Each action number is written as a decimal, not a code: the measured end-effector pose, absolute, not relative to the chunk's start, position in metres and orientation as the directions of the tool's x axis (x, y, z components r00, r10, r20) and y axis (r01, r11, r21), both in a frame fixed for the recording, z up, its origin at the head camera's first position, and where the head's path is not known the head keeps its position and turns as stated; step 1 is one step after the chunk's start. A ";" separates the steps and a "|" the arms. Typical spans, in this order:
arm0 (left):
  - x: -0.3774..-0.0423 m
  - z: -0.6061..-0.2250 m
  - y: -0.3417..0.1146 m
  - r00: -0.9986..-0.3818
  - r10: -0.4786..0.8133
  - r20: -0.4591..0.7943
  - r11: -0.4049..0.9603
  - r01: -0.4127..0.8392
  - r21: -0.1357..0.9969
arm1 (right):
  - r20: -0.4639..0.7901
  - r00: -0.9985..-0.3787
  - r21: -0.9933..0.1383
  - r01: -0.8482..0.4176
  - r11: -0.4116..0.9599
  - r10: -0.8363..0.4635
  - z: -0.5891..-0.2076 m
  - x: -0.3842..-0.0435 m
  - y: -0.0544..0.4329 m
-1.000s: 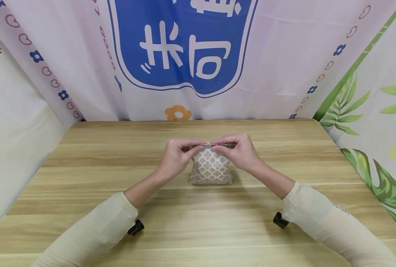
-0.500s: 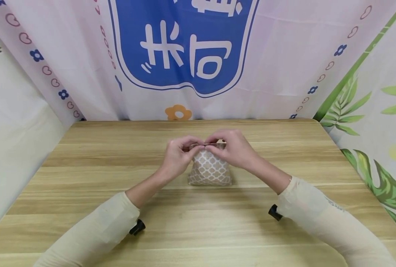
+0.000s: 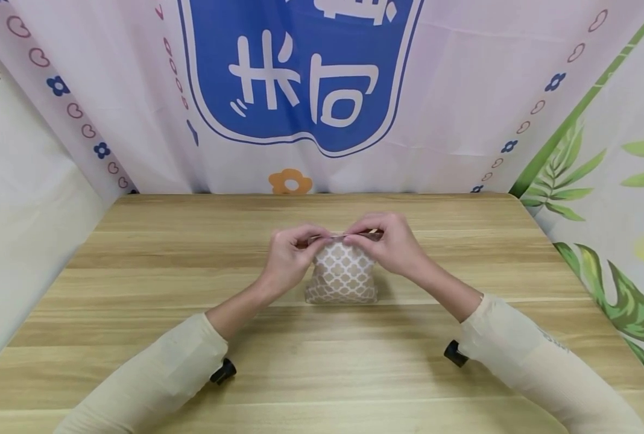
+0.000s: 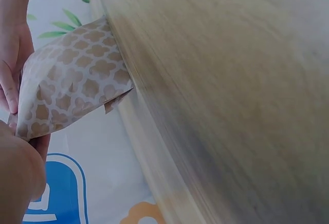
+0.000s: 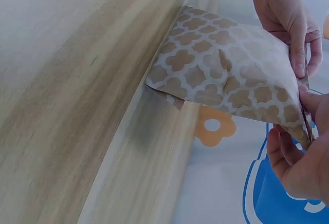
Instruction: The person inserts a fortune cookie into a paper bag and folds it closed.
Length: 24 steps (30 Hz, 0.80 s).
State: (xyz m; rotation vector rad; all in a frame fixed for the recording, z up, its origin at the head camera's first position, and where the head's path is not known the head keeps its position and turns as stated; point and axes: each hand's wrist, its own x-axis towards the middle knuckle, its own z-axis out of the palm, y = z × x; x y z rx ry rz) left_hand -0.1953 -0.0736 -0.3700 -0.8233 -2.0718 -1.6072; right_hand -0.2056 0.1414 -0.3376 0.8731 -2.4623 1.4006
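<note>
A tan paper bag (image 3: 344,274) with a white lattice pattern stands upright on the wooden table, its base flat and its top edge drawn together. My left hand (image 3: 292,253) pinches the left part of that top edge between thumb and fingers. On the other side, my right hand (image 3: 389,244) pinches the right part the same way, the two thumbs a short gap apart. In the right wrist view the bag (image 5: 221,62) shows a creased side and a folded top strip between the fingers. What the bag contains is hidden.
The wooden table (image 3: 322,374) runs back to a hanging curtain (image 3: 441,108) with a blue printed sign. A leaf-patterned cloth (image 3: 620,241) hangs at the right, a pale one at the left. Black wrist cameras are strapped under both sleeves (image 3: 164,367).
My right hand slid left along the bag's top edge to near the left thumb, then back to the right. My left hand stays nearly still, and the bag keeps its place.
</note>
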 end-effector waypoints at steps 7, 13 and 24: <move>-0.195 -0.371 -0.073 -0.741 0.214 0.636 0.162 0.669 0.725 | 0.421 -0.829 -0.736 -0.549 0.396 -0.368 -0.341 -0.202 0.145; -0.194 -0.371 -0.073 -0.727 0.216 0.652 0.150 0.684 0.714 | 0.403 -0.836 -0.752 -0.535 0.385 -0.373 -0.343 -0.201 0.152; -0.194 -0.371 -0.074 -0.744 0.206 0.636 0.155 0.667 0.729 | 0.420 -0.829 -0.775 -0.539 0.330 -0.369 -0.347 -0.202 0.157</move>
